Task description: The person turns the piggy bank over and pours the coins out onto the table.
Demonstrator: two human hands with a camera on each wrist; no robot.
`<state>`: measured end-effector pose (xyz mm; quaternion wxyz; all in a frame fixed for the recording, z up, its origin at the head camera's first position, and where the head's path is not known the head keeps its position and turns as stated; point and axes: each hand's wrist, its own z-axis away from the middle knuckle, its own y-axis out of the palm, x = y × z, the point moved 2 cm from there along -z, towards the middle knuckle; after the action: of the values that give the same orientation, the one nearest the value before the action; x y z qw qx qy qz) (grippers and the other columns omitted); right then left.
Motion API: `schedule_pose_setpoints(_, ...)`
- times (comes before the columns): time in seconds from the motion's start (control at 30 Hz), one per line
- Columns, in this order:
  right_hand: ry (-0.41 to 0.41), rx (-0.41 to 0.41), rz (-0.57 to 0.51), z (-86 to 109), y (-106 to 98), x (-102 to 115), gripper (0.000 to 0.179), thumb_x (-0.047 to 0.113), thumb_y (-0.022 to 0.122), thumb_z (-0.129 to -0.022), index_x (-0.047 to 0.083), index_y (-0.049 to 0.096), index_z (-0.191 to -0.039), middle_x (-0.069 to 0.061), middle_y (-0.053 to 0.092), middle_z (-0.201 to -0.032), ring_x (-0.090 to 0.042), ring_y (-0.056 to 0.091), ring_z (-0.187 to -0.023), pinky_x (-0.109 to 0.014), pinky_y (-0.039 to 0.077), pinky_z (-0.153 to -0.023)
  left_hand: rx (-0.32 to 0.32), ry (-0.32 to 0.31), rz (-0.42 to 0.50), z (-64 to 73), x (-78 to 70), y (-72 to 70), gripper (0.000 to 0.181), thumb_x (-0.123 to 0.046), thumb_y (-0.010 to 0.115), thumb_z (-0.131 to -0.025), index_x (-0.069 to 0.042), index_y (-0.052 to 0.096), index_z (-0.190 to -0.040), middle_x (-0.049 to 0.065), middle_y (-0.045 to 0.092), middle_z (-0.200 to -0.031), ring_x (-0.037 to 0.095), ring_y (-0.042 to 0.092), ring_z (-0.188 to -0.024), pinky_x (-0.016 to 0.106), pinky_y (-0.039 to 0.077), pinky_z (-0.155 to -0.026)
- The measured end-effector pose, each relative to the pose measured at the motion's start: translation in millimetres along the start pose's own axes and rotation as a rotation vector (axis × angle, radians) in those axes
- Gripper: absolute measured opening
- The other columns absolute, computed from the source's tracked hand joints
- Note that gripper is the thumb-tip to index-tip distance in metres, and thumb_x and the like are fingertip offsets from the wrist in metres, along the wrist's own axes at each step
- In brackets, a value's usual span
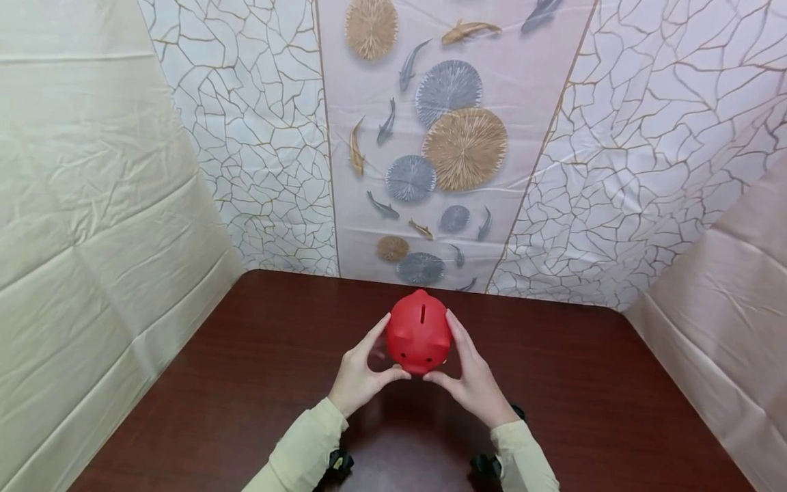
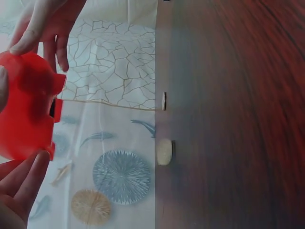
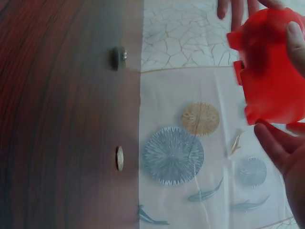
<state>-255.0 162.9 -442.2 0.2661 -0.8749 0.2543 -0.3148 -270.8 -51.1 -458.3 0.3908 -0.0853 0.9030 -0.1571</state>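
Above the table [image 1: 584, 383], the left hand [image 1: 359, 376] and right hand [image 1: 476, 383] grasp the red piggy bank [image 1: 420, 336] from both sides, and it could drop if either grip slackens on its rounded flanks.

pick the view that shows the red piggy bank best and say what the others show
The head view: it shows the red piggy bank uncut, from above, with its coin slot plain. The left and right wrist views show it cut off at the picture's edge, with no slot visible.
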Motion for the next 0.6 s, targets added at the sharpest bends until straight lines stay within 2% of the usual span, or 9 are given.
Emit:
schedule_pose_setpoints(0.13, 0.131, 0.018, -0.067, -0.5, -0.5, 0.1, 0.108, 0.022, 0.087, -0.069, 0.025, 0.023, -0.155, -0.008, 0.040, -0.152, -0.030, 0.053, -0.128, -0.045, 0.056, -0.089, 0.000, -0.065, -0.017, -0.9, 1.6, -0.9, 0.092, -0.025, 0.088, -0.068, -0.026, 0.042, -0.147, 0.004, 0.069, -0.119, 0.012, 0.069, -0.083, 0.023, 0.057, -0.072)
schedule_pose_setpoints(0.23, 0.208, 0.014, -0.066, -1.3, -1.0, 1.2, 0.100, 0.027, 0.085, -0.072, 0.028, 0.027, -0.153, -0.006, 0.045, -0.150, -0.030, 0.056, -0.125, -0.045, 0.057, -0.087, -0.004, -0.115, -0.005, -2.9, 1.7, -1.7, 0.085, -0.027, 0.087, -0.069, -0.025, 0.046, -0.144, 0.005, 0.070, -0.117, 0.013, 0.070, -0.081, 0.022, 0.058, -0.070)
schedule_pose_setpoints(0.4, 0.297, 0.004, -0.029, -1.9, -0.6, 4.4, 0.089, 0.034, 0.084, -0.073, 0.021, 0.038, -0.149, -0.009, 0.058, -0.137, -0.027, 0.066, -0.108, -0.044, 0.059, -0.083, 0.006, -0.218, 0.016, -3.8, 2.3, -2.5, 0.074, -0.031, 0.084, -0.073, -0.022, 0.053, -0.140, 0.007, 0.074, -0.108, 0.010, 0.069, -0.072, 0.020, 0.058, -0.068)
schedule_pose_setpoints(0.5, 0.365, 0.017, -0.007, -1.5, 0.5, 6.7, 0.083, 0.038, 0.082, -0.075, 0.016, 0.044, -0.145, -0.010, 0.068, -0.121, -0.025, 0.068, -0.097, -0.045, 0.059, -0.080, 0.018, -0.281, 0.014, -2.2, 2.5, -2.5, 0.070, -0.036, 0.082, -0.075, -0.019, 0.056, -0.137, 0.008, 0.076, -0.102, 0.005, 0.067, -0.065, 0.019, 0.057, -0.067)
schedule_pose_setpoints(0.6, 0.421, 0.029, 0.061, -0.6, 1.7, 9.1, 0.076, 0.044, 0.078, -0.078, 0.013, 0.049, -0.140, -0.009, 0.073, -0.103, -0.022, 0.069, -0.085, -0.042, 0.059, -0.078, 0.036, -0.345, 0.034, -0.6, 2.2, -1.8, 0.067, -0.042, 0.078, -0.077, -0.018, 0.057, -0.136, 0.008, 0.076, -0.094, 0.007, 0.066, -0.059, 0.019, 0.056, -0.064)
